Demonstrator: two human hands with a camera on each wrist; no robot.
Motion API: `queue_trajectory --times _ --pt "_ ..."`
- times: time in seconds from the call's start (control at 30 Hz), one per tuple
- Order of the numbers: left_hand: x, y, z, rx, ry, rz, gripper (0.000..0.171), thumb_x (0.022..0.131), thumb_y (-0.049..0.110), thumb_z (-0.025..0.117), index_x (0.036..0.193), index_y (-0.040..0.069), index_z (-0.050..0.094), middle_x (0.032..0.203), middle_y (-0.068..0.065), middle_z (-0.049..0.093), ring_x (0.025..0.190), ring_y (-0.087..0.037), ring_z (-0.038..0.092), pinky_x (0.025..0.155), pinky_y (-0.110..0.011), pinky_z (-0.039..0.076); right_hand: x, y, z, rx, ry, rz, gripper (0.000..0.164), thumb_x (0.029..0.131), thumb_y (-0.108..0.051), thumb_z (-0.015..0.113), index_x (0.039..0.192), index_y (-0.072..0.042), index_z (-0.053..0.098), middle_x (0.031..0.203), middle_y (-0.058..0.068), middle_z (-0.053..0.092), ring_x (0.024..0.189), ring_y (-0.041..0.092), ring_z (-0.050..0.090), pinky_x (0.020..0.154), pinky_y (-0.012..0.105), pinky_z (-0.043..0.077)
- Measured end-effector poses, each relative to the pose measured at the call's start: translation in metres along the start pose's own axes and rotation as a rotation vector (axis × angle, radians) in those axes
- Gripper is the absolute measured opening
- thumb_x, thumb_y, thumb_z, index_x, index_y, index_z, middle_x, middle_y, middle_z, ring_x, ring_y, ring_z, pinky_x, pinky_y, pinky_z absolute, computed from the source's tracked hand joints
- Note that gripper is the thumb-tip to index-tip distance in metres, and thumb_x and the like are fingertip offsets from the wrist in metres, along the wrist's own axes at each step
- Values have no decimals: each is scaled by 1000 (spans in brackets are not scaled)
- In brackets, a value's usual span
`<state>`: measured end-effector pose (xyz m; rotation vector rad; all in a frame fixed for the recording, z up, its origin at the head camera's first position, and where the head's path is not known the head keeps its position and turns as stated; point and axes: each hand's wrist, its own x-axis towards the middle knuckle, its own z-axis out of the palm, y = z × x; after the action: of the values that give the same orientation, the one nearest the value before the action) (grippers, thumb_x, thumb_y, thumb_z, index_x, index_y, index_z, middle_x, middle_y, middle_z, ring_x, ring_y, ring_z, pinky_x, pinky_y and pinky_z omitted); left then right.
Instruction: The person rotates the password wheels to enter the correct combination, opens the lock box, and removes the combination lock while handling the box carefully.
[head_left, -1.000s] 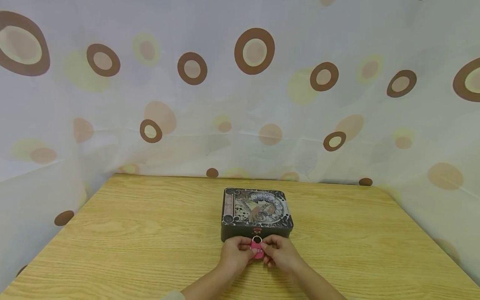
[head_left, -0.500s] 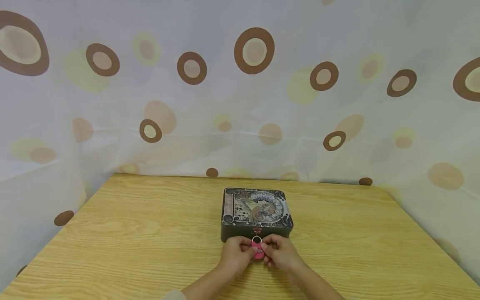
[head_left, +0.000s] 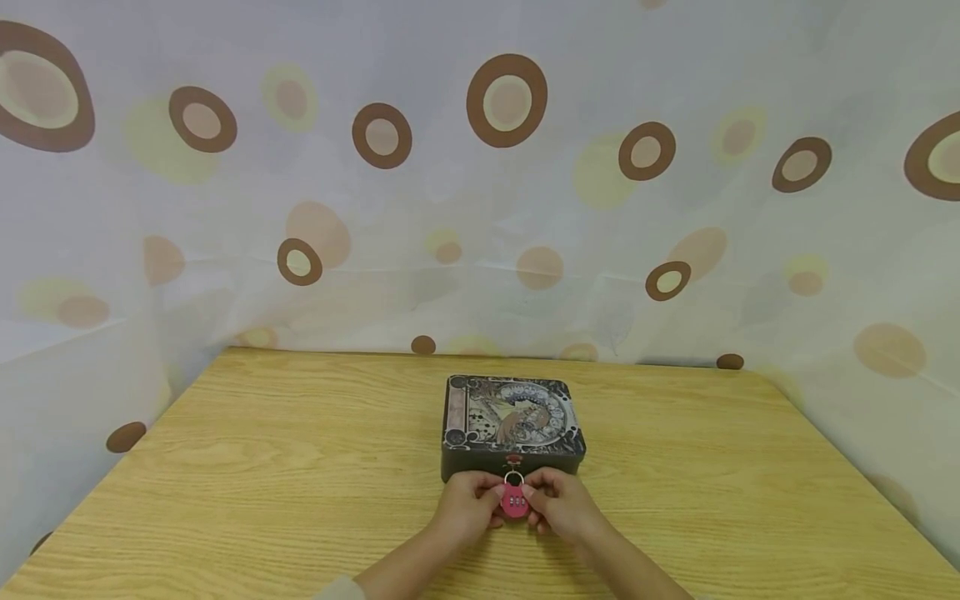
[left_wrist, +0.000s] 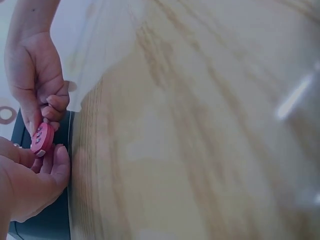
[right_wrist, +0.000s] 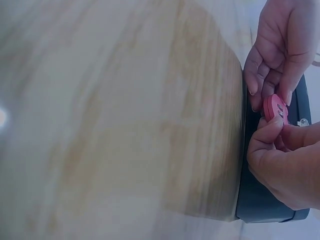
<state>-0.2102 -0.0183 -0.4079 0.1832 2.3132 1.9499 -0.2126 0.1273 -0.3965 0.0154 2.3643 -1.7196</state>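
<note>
A pink combination padlock (head_left: 514, 502) with a metal shackle hangs at the red-and-metal clasp (head_left: 513, 460) on the front of a dark tin box (head_left: 525, 417), whose lid is printed with an ornate picture. My left hand (head_left: 462, 506) pinches the lock's left edge, thumb at the side of the dials. From the other side my right hand (head_left: 567, 505) pinches its right edge between thumb and fingers. Small number dials show on the lock's face. In the left wrist view the padlock (left_wrist: 42, 139) sits between both hands' fingertips; the right wrist view shows the padlock (right_wrist: 276, 109) likewise.
The box stands on a wood-grain table (head_left: 300, 450), near its middle. Behind and at both sides hangs a pale curtain (head_left: 450, 200) with brown and yellow circles.
My left thumb has slid left off the padlock's face to its edge, uncovering the dials. The right hand and the box stay in place.
</note>
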Motion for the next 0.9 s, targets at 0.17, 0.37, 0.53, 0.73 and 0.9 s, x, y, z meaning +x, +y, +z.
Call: queue_trajectory --times 0.17,0.37,0.53,0.73,0.9 --pt "0 1 -1 -10 -15 -23 18 89 -3 53 100 -16 60 86 -19 65 64 -10 57 58 -29 57 1 1 1 6 14 15 14 92 -2 51 99 9 55 66 0 51 56 9 49 49 18 43" --pt "-2 2 -1 -17 -13 -21 17 87 -6 54 99 -17 60 82 -17 65 64 -11 57 59 -28 57 1 0 2 10 24 15 14 91 -1 52 99 9 56 65 1 51 55 9 49 48 17 43" --pt "-6 0 3 -12 56 -14 16 81 -9 59 94 -17 61 74 -17 66 60 -12 60 55 -27 57 0 0 3 10 28 7 13 91 0 52 98 10 56 63 0 52 54 8 49 47 17 43" --pt "-11 0 10 -22 199 -2 8 74 -10 65 81 -14 63 70 -22 67 57 -20 66 51 -26 56 0 -1 4 5 63 17 13 91 -1 52 97 9 57 64 0 52 54 9 49 47 18 43" --pt "-14 2 13 -25 273 7 6 72 -10 68 76 -13 65 68 -22 67 54 -20 65 48 -25 55 -1 -1 6 9 82 24 13 91 -1 52 96 9 57 62 0 51 53 9 49 46 18 42"
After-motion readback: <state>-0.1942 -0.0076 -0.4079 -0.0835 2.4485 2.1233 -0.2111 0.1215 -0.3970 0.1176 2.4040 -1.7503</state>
